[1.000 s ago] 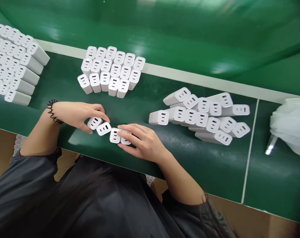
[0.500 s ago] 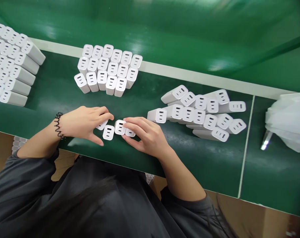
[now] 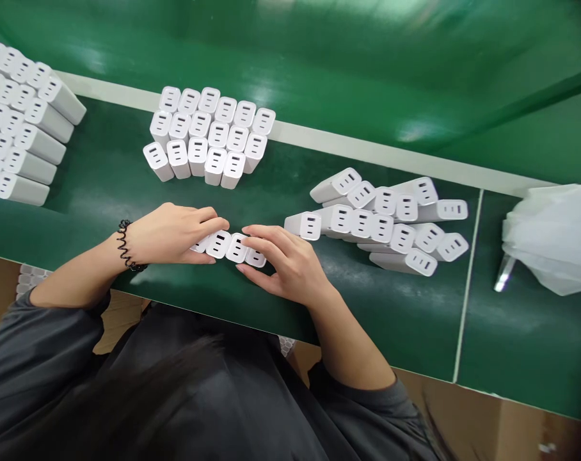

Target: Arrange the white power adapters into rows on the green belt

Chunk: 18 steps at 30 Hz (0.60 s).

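Between my two hands a short row of white charger blocks (image 3: 218, 244) stands upright on the green table, port faces up and sides nearly touching. My left hand (image 3: 178, 234) is closed around the row's left end, thumb at the near side and fingers at the far side, partly covering the leftmost block. At the other end my right hand (image 3: 285, 259) grips the two right-hand charger blocks (image 3: 256, 257), its fingers over their far edge and the thumb in front. Each block shows one wide port and two small ones.
Behind my hands stands a three-row group of chargers (image 3: 199, 125). A looser cluster of tilted chargers (image 3: 381, 221) is to the right, a larger block of chargers (image 3: 26, 141) at far left. A white plastic bag (image 3: 554, 237) lies at the right beyond a pale line (image 3: 468, 288).
My left hand has moved right and closed its thumb in, pushing its chargers against those in my right hand. The gaps in the row have closed up. My right hand has hardly moved.
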Each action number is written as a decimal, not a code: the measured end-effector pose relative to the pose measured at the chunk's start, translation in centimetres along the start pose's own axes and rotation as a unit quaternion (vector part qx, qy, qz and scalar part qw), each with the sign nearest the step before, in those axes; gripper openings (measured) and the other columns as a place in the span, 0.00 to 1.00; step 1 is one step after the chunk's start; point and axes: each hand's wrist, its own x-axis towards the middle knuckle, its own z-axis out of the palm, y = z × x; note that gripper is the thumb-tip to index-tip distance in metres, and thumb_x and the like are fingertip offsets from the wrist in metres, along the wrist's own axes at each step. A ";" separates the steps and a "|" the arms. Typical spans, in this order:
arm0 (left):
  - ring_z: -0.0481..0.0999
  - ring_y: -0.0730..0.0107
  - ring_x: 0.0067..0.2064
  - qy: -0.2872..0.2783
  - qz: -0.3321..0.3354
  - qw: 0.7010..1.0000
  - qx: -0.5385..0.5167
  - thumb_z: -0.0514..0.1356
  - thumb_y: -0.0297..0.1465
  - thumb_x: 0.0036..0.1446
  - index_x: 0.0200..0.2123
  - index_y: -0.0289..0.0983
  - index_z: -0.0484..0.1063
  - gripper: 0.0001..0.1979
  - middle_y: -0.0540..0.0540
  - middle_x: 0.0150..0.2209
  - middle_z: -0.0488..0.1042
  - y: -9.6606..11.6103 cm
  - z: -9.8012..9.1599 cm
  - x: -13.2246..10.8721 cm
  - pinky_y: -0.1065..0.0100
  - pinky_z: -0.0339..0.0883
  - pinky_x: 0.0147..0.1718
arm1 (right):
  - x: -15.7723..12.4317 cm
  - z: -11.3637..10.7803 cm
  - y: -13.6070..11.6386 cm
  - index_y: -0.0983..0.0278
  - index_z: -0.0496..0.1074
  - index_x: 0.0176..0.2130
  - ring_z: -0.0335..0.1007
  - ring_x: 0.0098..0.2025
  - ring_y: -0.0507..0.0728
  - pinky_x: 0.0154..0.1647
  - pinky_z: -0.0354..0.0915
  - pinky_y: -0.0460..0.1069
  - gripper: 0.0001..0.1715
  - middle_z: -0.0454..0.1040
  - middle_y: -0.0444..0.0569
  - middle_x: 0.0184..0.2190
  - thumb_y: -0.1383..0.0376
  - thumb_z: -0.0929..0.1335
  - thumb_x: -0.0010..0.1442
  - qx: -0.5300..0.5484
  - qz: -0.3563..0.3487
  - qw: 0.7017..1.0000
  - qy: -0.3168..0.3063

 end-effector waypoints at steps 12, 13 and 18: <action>0.77 0.67 0.40 -0.004 0.000 1.000 0.000 0.58 0.47 0.65 0.53 0.40 0.66 0.21 0.47 0.45 0.75 0.1 0.1 0.3 0.69 0.52 0.24 | 0.0 0.3 0.2 0.62 0.65 0.52 0.77 0.44 0.59 0.39 0.73 0.52 0.21 0.79 0.55 0.46 0.56 0.71 0.65 0.002 0.007 1.000 0.007; 0.77 0.67 0.40 -0.004 0.000 1.000 -0.001 0.58 0.47 0.65 0.53 0.40 0.66 0.21 0.48 0.45 0.75 0.1 0.1 0.3 0.69 0.53 0.24 | 0.0 0.4 0.2 0.62 0.65 0.52 0.77 0.43 0.59 0.39 0.73 0.52 0.21 0.79 0.55 0.46 0.56 0.71 0.65 0.001 0.007 1.000 0.007; 0.77 0.67 0.41 -0.005 0.000 1.000 -0.002 0.58 0.47 0.65 0.53 0.40 0.65 0.21 0.48 0.45 0.75 0.0 0.1 0.4 0.69 0.53 0.25 | 0.0 0.5 0.3 0.63 0.65 0.51 0.77 0.42 0.59 0.37 0.73 0.52 0.21 0.79 0.54 0.45 0.58 0.72 0.64 0.004 -0.001 1.000 0.012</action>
